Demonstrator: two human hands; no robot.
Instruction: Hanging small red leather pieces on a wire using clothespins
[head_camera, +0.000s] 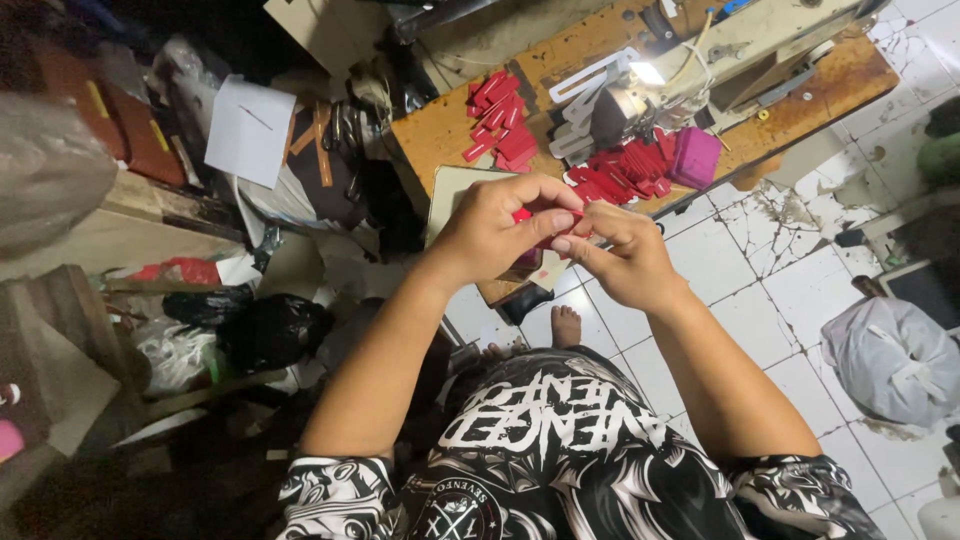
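- Left hand (495, 232) and right hand (622, 255) meet in front of the person's chest, fingertips touching each other.
- Both pinch one small red piece (533, 222) between them. Left thumb and curled fingers clamp its near end, right fingertips grip the other end.
- Piece mostly hidden by fingers; only slivers of red show, so exact shape cannot be told.
- Just beyond the hands: wooden sewing table (440, 135), orange-brown top, worn.
- Beige flat board (450, 190) sits right behind the left hand, partly covered by it.
- Beyond the left hand, on the table: loose stack of red strips (500, 120), same colour as the held piece.
- Beyond the right hand: bigger heap of red pieces (620, 170), spread along the table edge.
- Pink block (695, 157) touches the far-right end of that heap.
- Sewing machine (700, 50) further out past the right hand, small lamp lit near the needle area.
- White curved templates (585, 95) lie between the two red piles.
- Below the hands: bare foot (566, 325) on cracked white floor tiles (780, 280).
- Well out to the right of the right hand: grey tied bag (895, 360) on the floor.
- Well out to the left of the left hand: white paper sheet (250, 130), black bags (270, 330), clutter.
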